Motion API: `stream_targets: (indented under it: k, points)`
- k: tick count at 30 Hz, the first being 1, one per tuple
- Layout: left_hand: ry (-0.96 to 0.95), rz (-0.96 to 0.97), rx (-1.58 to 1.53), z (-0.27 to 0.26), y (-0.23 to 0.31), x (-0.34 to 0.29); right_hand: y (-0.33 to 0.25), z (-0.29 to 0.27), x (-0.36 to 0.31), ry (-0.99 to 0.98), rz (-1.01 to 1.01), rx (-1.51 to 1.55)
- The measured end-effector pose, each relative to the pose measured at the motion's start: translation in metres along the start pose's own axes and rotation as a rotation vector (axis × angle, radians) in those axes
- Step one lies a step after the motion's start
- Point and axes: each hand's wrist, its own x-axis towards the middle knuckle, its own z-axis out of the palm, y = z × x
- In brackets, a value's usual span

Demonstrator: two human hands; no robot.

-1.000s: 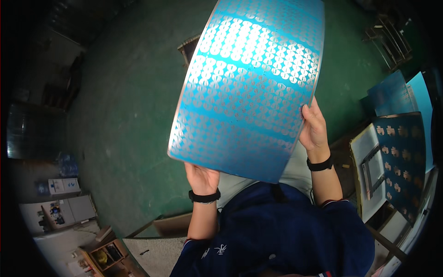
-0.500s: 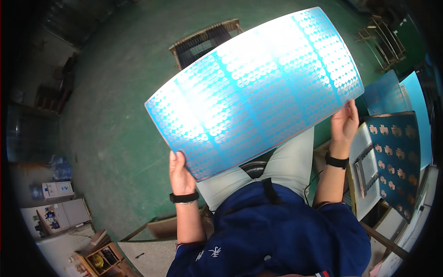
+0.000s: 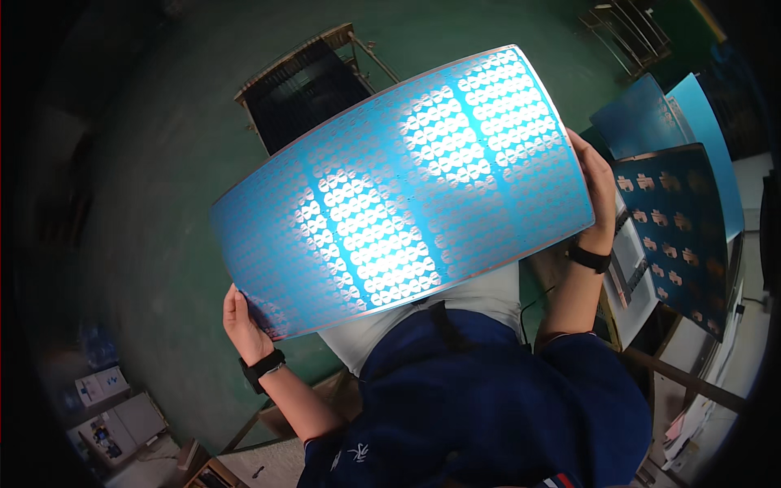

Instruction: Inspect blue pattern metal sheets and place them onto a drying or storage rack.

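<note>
I am watching the left hand (image 3: 246, 325) reaching forward and outward, grasping the left edge of the blue patterned sheet (image 3: 455, 224) beside the corner nearest the body. The right hand (image 3: 599, 183) is bending around the sheet's right short edge and gripping it; I am not managing to make out its thumb. The sheet is spanning the space between both hands, rising toward the right one. Compared with half a second ago, it is slanting less steeply, and the right hand is holding the short edge instead of the long lower one. Beyond the hands, the sheet is partly hiding a dark rack (image 3: 297, 93). Just outside the right hand, a dark panel (image 3: 679, 244) with pale shapes is standing before blue sheets (image 3: 709, 150).
</note>
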Motion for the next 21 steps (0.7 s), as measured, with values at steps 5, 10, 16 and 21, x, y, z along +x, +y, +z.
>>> stream_targets:
  k: [5, 10, 16, 21]
  points:
    - [0.028, -0.023, 0.039, -0.012, 0.003, 0.003, 0.009, 0.005, 0.003, -0.087, 0.042, -0.054]
    - [0.015, -0.036, 0.039, -0.02, 0.0, 0.007, 0.013, 0.008, 0.003, -0.095, 0.072, -0.034]
    - [0.024, -0.071, 0.045, -0.026, -0.004, 0.01, 0.015, 0.011, 0.005, -0.127, 0.051, -0.096]
    - [0.078, -0.052, 0.012, -0.02, -0.005, 0.008, 0.016, 0.012, 0.003, -0.14, 0.056, -0.094]
